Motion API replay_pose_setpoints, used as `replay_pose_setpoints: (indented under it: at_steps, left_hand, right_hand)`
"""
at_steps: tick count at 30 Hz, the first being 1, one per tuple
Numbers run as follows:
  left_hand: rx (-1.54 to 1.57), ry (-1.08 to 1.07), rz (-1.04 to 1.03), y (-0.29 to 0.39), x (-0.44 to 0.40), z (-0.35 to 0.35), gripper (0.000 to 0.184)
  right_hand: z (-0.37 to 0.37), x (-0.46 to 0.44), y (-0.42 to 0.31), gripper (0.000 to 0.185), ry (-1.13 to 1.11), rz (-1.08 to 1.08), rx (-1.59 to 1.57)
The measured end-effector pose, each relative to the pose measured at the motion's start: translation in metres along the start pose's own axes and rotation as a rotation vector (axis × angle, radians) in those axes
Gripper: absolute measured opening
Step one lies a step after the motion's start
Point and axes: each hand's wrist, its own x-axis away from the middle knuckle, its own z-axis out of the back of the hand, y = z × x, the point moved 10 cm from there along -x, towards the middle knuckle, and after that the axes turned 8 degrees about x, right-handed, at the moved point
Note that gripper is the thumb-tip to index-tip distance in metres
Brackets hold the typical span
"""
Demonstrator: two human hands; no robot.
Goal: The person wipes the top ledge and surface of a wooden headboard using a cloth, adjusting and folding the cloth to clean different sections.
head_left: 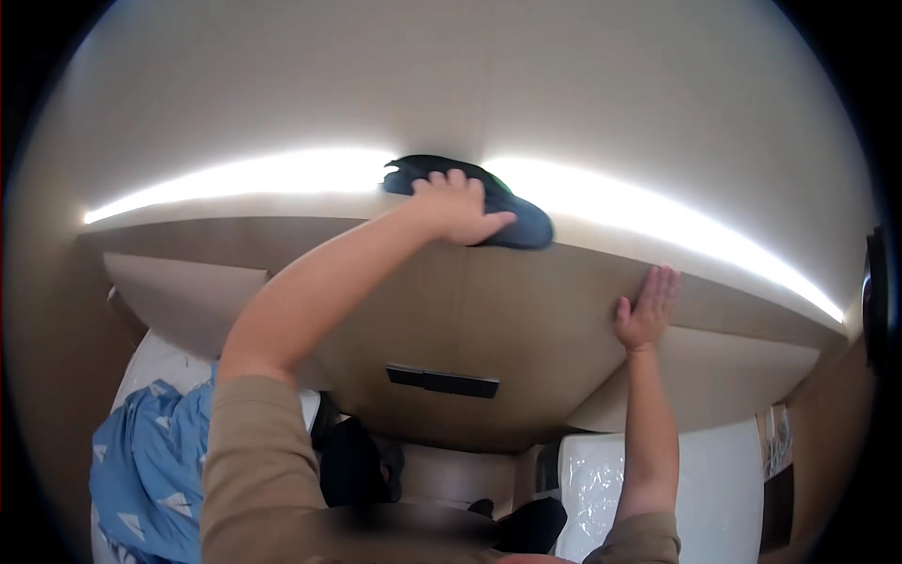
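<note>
A dark cloth (521, 224) with a trace of green at its edge lies against the lit ledge, near the top middle of the view. My left hand (458, 207) presses on it from above, fingers curled over it and thumb out to the side. The cloth covers part of the light strip (272, 174). Lower and to the right, my right hand (650, 310) rests flat with fingers stretched on the wooden panel (536, 310), just under the ledge. It holds nothing.
A black rectangular plate (442, 381) is set in the panel's middle. Blue patterned bedding (150, 461) lies on a white bed at left. A mattress in shiny plastic (705, 489) stands at right. Angled boards (188, 301) flank the panel. A dark object (874, 301) sits at the right edge.
</note>
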Motion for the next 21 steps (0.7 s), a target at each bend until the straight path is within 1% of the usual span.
replay_pose_setpoints:
  at_steps: [2,3,5,6,8,9,10,12,13,14,15,16,17,18,19,20,21]
  left_hand:
    - [0.001,0.008,-0.089,-0.008,0.006,0.000,0.092]
    - [0.008,0.014,-0.093,-0.020,0.011,0.002,0.092]
    - [0.020,0.015,-0.106,-0.048,0.021,0.008,0.093]
    - [-0.005,0.020,-0.040,-0.073,0.025,0.015,0.094]
    - [-0.053,0.015,0.094,-0.134,0.037,0.029,0.095]
    - [-0.069,0.071,0.108,-0.167,0.044,0.039,0.094]
    - [-0.070,0.068,0.188,-0.205,0.054,0.049,0.096]
    - [-0.061,0.064,0.349,-0.291,0.068,0.060,0.099]
    - [-0.026,0.031,0.448,-0.336,0.075,0.063,0.108]
    - [-0.028,0.043,0.510,-0.381,0.081,0.067,0.109]
    - [-0.056,0.009,0.469,-0.434,0.081,0.062,0.107]
    - [-0.123,-0.020,0.530,-0.471,0.090,0.065,0.078]
    - [-0.192,-0.053,0.590,-0.508,0.098,0.067,0.054]
    - [-0.260,-0.092,0.648,-0.546,0.107,0.070,0.044]
    - [-0.203,-0.040,0.728,-0.581,0.116,0.076,0.064]
    - [-0.140,0.022,0.810,-0.611,0.125,0.084,0.102]
    - [-0.144,0.008,0.842,-0.624,0.130,0.088,0.101]
  right_hand:
    - [-0.002,0.002,0.003,0.073,-0.009,0.000,0.012]
    - [-0.003,0.003,0.005,0.075,-0.028,-0.006,0.024]
    - [0.001,-0.001,0.002,0.072,-0.018,0.030,0.024]
    - [0.001,0.000,0.003,0.073,-0.015,0.031,0.019]
    - [0.003,0.000,0.001,0.074,-0.016,0.037,0.011]
    - [0.004,-0.001,0.001,0.074,-0.015,0.043,0.011]
    - [0.002,0.000,0.005,0.076,-0.028,0.036,0.005]
    - [0.000,0.008,0.011,0.078,-0.069,0.026,-0.003]
    - [-0.002,0.011,0.014,0.080,-0.093,0.026,-0.008]
    - [-0.003,0.015,0.020,0.080,-0.122,0.005,-0.011]
    - [-0.006,0.019,0.026,0.081,-0.146,-0.019,-0.012]
    - [-0.008,0.022,0.029,0.081,-0.163,-0.028,-0.014]
    - [-0.008,0.023,0.031,0.080,-0.180,-0.039,-0.011]
    - [-0.003,0.025,0.033,0.080,-0.196,-0.056,-0.004]
    - [0.001,0.029,0.036,0.080,-0.240,-0.088,-0.019]
    - [0.003,0.033,0.038,0.080,-0.274,-0.114,-0.033]
    - [0.004,0.030,0.040,0.080,-0.303,-0.138,-0.047]
